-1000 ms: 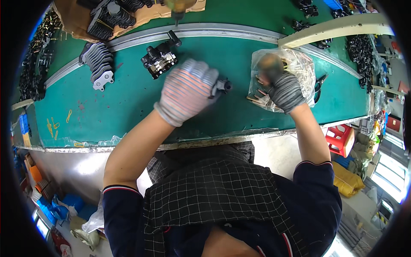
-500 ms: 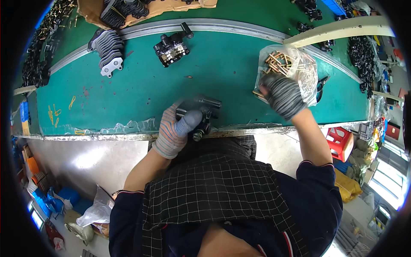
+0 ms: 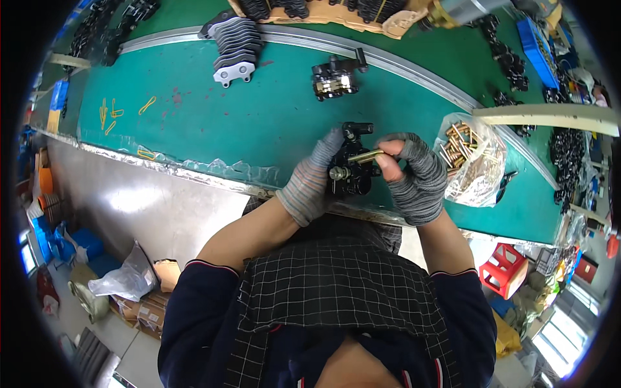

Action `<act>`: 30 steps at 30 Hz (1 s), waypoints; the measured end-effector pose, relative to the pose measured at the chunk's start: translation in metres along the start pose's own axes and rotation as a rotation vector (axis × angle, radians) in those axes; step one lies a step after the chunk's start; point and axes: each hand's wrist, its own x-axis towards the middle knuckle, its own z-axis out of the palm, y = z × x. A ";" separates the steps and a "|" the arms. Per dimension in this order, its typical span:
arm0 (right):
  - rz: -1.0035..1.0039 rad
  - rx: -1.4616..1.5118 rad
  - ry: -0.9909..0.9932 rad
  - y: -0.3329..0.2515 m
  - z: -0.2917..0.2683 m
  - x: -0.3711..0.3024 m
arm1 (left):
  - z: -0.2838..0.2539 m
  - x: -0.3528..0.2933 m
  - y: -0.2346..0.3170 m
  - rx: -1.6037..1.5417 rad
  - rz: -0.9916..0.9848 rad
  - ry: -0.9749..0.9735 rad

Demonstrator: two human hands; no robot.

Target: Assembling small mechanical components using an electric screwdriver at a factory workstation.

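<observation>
Mid-frame: left hand [image 3: 310, 187] grips black caliper [image 3: 352, 171]; right hand [image 3: 414, 178] fingers pinch brass pin [image 3: 365, 156] at it, not yet seated. Bag of pins [image 3: 475, 161] right, pretty full.

Factory assembly line: green conveyor belt [image 3: 259, 123]

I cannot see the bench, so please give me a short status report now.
Left hand grips black caliper body. Right hand pinches brass pin against it. Nothing in the way.

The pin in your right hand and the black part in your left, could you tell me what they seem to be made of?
The pin looks like brass or yellow-plated steel: a shiny gold cylinder. The black part looks like cast metal with a dark, slightly glossy coating; the exact alloy cannot be told.
</observation>
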 end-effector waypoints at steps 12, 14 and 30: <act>-0.021 -0.265 -0.128 -0.009 -0.005 0.016 | -0.008 0.002 0.011 0.100 0.000 -0.029; -0.049 -0.295 -0.130 -0.008 -0.003 0.020 | -0.009 0.001 0.011 0.123 0.012 -0.049; -0.051 -0.165 -0.138 -0.017 -0.001 0.002 | -0.001 0.014 0.007 -0.100 0.129 0.021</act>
